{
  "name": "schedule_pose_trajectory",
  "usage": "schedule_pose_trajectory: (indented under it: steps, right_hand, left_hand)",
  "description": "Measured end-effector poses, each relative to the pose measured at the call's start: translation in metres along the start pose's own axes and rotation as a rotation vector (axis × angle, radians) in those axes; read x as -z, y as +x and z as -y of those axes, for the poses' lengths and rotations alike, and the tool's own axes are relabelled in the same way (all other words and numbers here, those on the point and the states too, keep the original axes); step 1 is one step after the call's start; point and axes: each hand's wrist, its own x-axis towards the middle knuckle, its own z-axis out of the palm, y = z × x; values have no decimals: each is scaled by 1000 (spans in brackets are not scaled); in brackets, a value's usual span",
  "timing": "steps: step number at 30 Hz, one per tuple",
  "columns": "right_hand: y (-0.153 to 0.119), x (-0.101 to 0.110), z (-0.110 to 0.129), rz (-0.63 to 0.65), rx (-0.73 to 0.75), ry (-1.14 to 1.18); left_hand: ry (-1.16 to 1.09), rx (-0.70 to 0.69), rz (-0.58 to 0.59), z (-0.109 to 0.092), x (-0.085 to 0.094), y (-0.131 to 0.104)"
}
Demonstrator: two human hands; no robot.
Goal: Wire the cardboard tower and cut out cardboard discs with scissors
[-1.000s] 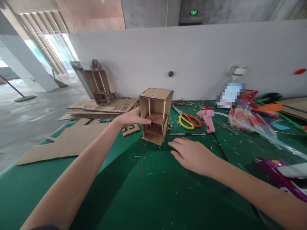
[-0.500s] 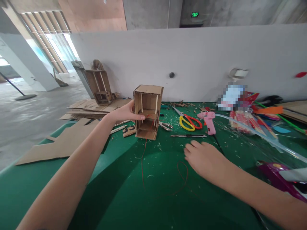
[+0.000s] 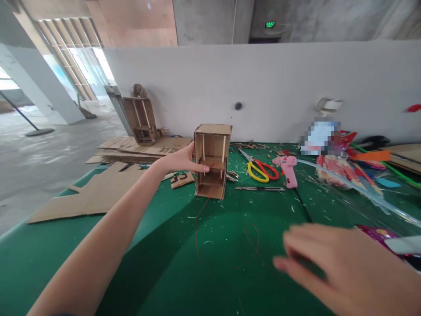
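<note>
Cardboard box stands upright near the middle of the green tabletop, its open front facing the camera; whether its base fully rests there is hard to tell. Compared with half a second ago, it sits a little farther right and covers more of the metal tool behind it. A full second ago it looked slightly turned and tilted; now its sides are straighter.

The left hand has its grip closed on the box's left side, thumb across the front by the shelf and the other fingers hidden behind the wall.

The right hand has moved most: earlier beside the box, then near the craft knife, it is now low at the right, closer to the camera and blurred. Its grip is open, with a gap between thumb and fingers, and nothing shows in it. Red thread hangs from inside the box over its front edge, then loops across the tabletop towards this hand; contact cannot be made out.

Scissors and a pink glue gun lie right of the box, beyond the knife.
</note>
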Motion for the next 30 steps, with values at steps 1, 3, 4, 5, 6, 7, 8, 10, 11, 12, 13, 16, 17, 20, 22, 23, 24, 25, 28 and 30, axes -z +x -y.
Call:
schedule_pose_trajectory:
  steps: [1, 3, 4, 5, 6, 7, 8, 10, 11, 12, 13, 16, 17, 20, 22, 23, 24, 25, 28, 30]
  right_hand:
    - [27, 4, 9, 24, -100, 131]
    - [76, 1, 25, 40, -256, 496]
    - [96, -5, 31, 61, -346, 692]
    - [112, -14, 36, 78, -432, 876]
    - [125, -24, 41, 71, -503, 1016]
    - [134, -33, 45, 71, -547, 1112]
    - [140, -42, 49, 61, -558, 1183]
    - [145, -55, 56, 16, -557, 1255]
    - [146, -59, 58, -12, -543, 1253]
    - [145, -62, 59, -33, -521, 1225]
    - [145, -63, 58, -53, -484, 1166]
    - [142, -64, 48, -172, -257, 752]
    - [141, -65, 43, -234, -161, 543]
    - [143, -67, 26, -364, 5, -35]
    - [148, -69, 20, -363, 4, -217]
    - [150, -70, 19, -358, -7, -251]
    - [153, -70, 19, -355, -16, -259]
    - [155, -69, 20, -355, -19, -244]
    - [157, -62, 27, -345, -29, -14]
    - [152, -54, 36, -252, -14, 309]
  left_hand:
    - [13, -20, -1, 1, 0, 0]
    - [55, -48, -13, 3, -1, -1]
    - [76, -49, -20, 3, -2, -2]
    - [89, -39, -23, 3, -2, -3]
    - [94, -22, -24, 2, -3, -4]
    - [94, -6, -27, 1, -3, -6]
    - [91, 7, -29, -1, -4, -7]
    - [90, 14, -37, -4, -6, -9]
    - [96, 11, -41, -5, -6, -10]
    - [105, 7, -48, -7, -7, -10]
    - [113, 3, -54, -8, -8, -11]
    - [132, 13, -68, -11, -9, -11]
    - [138, 23, -73, -12, -9, -11]
    - [133, 61, -73, -14, -10, -12]
    - [126, 64, -66, -15, -10, -12]
    - [130, 58, -67, -15, -11, -12]
    - [140, 51, -69, -15, -11, -12]
    - [147, 48, -69, -14, -11, -12]
    - [121, 78, -64, -15, -12, -12]
    - [91, 114, -58, -16, -13, -13]
